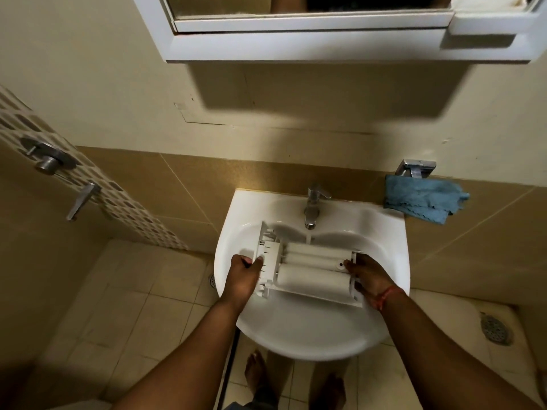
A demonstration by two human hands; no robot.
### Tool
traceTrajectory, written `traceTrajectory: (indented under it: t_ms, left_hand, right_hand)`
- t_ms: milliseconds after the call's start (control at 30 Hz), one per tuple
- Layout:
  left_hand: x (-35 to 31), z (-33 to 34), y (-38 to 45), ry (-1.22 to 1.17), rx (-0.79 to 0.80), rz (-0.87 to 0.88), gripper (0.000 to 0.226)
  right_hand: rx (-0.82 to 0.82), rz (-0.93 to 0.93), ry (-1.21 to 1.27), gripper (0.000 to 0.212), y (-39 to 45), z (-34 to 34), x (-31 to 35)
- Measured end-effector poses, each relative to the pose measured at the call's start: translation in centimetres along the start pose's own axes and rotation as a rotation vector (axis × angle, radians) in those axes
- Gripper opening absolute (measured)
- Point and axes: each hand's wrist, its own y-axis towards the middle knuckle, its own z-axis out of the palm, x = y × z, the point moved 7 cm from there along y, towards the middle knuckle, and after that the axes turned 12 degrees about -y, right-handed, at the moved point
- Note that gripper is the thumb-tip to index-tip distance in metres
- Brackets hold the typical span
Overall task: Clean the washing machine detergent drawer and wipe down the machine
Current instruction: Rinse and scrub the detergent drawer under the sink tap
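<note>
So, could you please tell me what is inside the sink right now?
The white detergent drawer lies across the sink under the running tap, gripped at its ends by the left hand and right hand. The drawer covers the drain.

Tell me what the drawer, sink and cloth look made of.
Drawer: likely matte white plastic, with thin moulded ribs. Sink: probably glazed ceramic, glossy white with reflections. Cloth: soft blue fabric, perhaps microfibre, crumpled with scalloped edges.
</note>
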Motion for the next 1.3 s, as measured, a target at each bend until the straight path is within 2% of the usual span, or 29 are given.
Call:
traceTrajectory:
  t_ms: [67, 133, 167, 233, 300, 333, 400, 467, 533, 600, 667, 733, 800, 900, 933, 1000, 1100, 1300]
  left_hand:
    - [-0.3, 1.0, 0.4, 0.043, 0.017, -0.019, 0.025]
    - [-0.3, 1.8, 0.8, 0.099, 0.043, 0.004, 0.009]
    - [-0.4, 2.2, 0.9, 0.100, 0.059, 0.013, 0.015]
    - [-0.1, 3.0, 0.8, 0.065, 0.091, -0.014, 0.029]
    - [0.1, 3.4, 0.6, -0.004, 0.084, -0.036, 0.030]
    - [0.4, 3.6, 0.7, -0.030, 0.082, -0.043, 0.029]
    - [0.5, 3.8, 0.6, -0.059, 0.091, -0.043, 0.028]
    - [0.6, 3.7, 0.8, -0.067, 0.104, -0.039, 0.028]
    - [0.7, 3.7, 1.0, -0.086, 0.123, -0.042, 0.028]
    - [1.2, 3.7, 1.3, -0.118, 0.138, -0.048, 0.028]
    - [1.8, 3.5, 1.7, -0.156, 0.149, -0.054, 0.027]
    - [2.0, 3.2, 1.9, -0.174, 0.150, -0.053, 0.027]
    - [2.3, 3.2, 2.2, -0.199, 0.143, -0.070, 0.030]
    - [1.9, 3.3, 2.0, -0.236, 0.136, -0.067, 0.033]
    - [1.9, 3.3, 2.0, -0.248, 0.140, -0.073, 0.033]
    - [2.1, 3.2, 2.0, -0.287, 0.146, -0.115, 0.030]
    - [2.1, 3.2, 2.1, -0.276, 0.159, -0.118, 0.030]
    - [1.8, 2.9, 2.3, -0.251, 0.173, -0.061, 0.028]
  right_hand:
    - [-0.032, -0.045, -0.118, 0.012, 2.2, -0.2, -1.1]
    - [-0.071, -0.066, -0.189, 0.018, 4.3, -0.4, -2.4]
    - [-0.101, -0.069, -0.240, 0.026, 3.4, -0.2, -1.6]
    - [-0.249, -0.079, -0.477, 0.046, 1.9, -0.4, 0.0]
    - [-0.464, -0.203, -0.650, 0.048, 0.1, -0.4, 2.2]
    - [-0.535, -0.270, -0.610, 0.043, -0.5, 0.2, 3.1]
    - [-0.481, -0.311, -0.442, 0.033, -0.2, 2.1, 4.3]
    - [-0.245, -0.216, -0.143, 0.027, 1.3, 5.0, 4.9]
    - [-0.033, -0.020, 0.371, 0.029, 3.1, 7.7, 4.9]
    - [0.027, 0.159, 0.751, 0.026, 4.5, 9.3, 4.2]
    - [0.008, 0.184, 0.730, 0.021, 5.1, 10.1, 3.9]
    - [0.055, -0.074, 0.337, 0.019, 4.9, 11.6, 5.9]
    - [-0.025, -0.488, -0.370, 0.021, 3.5, 14.1, 7.0]
    - [-0.158, -0.975, -1.018, 0.038, -0.3, 18.5, 4.0]
    - [-0.222, -1.025, -1.117, 0.044, -1.3, 18.7, 2.3]
    - [-0.296, -1.010, -1.255, 0.056, -2.6, 17.9, -0.7]
    - [-0.267, -0.961, -1.436, 0.069, -3.1, 17.3, -2.7]
    - [-0.221, -0.802, -1.427, 0.087, 0.3, 16.3, 0.2]
